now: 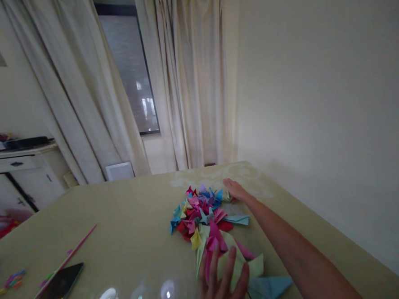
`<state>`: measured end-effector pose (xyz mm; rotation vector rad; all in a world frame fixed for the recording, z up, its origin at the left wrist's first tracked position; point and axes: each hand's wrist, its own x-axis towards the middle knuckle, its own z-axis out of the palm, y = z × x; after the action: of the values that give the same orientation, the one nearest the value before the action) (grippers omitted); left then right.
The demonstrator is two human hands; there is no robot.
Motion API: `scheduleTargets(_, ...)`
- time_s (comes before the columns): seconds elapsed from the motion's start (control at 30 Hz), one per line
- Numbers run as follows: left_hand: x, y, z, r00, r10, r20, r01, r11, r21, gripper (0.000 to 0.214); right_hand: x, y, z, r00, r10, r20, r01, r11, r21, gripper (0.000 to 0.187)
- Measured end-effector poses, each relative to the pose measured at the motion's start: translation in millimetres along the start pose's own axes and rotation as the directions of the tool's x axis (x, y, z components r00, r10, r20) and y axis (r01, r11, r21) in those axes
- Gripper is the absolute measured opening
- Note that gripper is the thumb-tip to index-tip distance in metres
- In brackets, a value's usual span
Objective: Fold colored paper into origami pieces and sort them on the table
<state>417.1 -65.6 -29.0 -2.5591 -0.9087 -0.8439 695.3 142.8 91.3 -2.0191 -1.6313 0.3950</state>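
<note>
A heap of small folded paper pieces [203, 210] in pink, red, blue, yellow and purple lies on the cream table [129, 217]. My right hand [235, 190] reaches out to the far right edge of the heap, fingers flat on the table and touching the outermost pieces. My left hand [223, 285] lies near the front edge with fingers spread, pressing on pale green paper sheets [240, 260]. A light blue folded sheet [269, 289] sits just right of that hand.
A dark phone [56, 293] and a long pink stick [73, 249] lie at the front left, with small coloured scraps [13, 280] beside them. Curtains [188, 78], a window and a white cabinet [21, 174] stand beyond the table. A bare wall is on the right.
</note>
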Motion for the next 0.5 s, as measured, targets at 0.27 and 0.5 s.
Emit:
scheduleTargets(0.27,60,17,17.6,0.967,0.089,0.241,-0.017,0.958,-0.286,0.065,-22,-104,50,0.892,-0.388,0.232,0.363,0.921,0.144,0.030)
scheduleTargets(0.5,91,-20,-41.9,0.975,0.127,0.181,-0.069,0.952,-0.299,0.069,-83,-68,-9,0.912,-0.404,-0.071,0.409,0.906,0.107,0.048)
